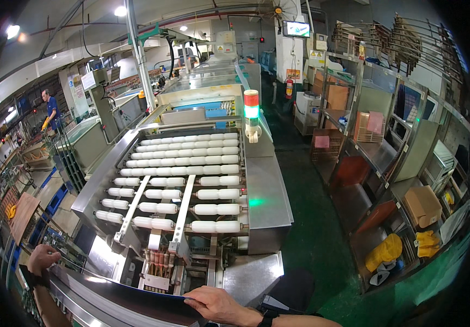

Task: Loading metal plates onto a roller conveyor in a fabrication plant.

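Both hands hold a large dark, thin panel (pixel 120 305) at the bottom of view, roughly 6 to 7 o'clock, lying near flat and tilted slightly, in front of the roller conveyor (pixel 180 185). Left hand (pixel 41 257) at 8 o'clock, fingers curled together, clamped on the panel's left edge; dark wrist strap below it. Right hand (pixel 218 305) at 6 o'clock, fingers together and laid flat, pressing on the panel's right edge, thumb side hidden; black watch (pixel 266 318) on that wrist. Conveyor runs from 6 toward 12 o'clock, rows of white rollers in a steel frame, two slanted metal guide rails (pixel 158 210) across the near rollers. Signal tower light (pixel 251 109) stands at the conveyor's far right, green lit. Green floor (pixel 311 218) at 4 o'clock, shelving (pixel 377 152) with boxes at 3 o'clock. Another person (pixel 50 110) in blue stands far off at 10 o'clock.
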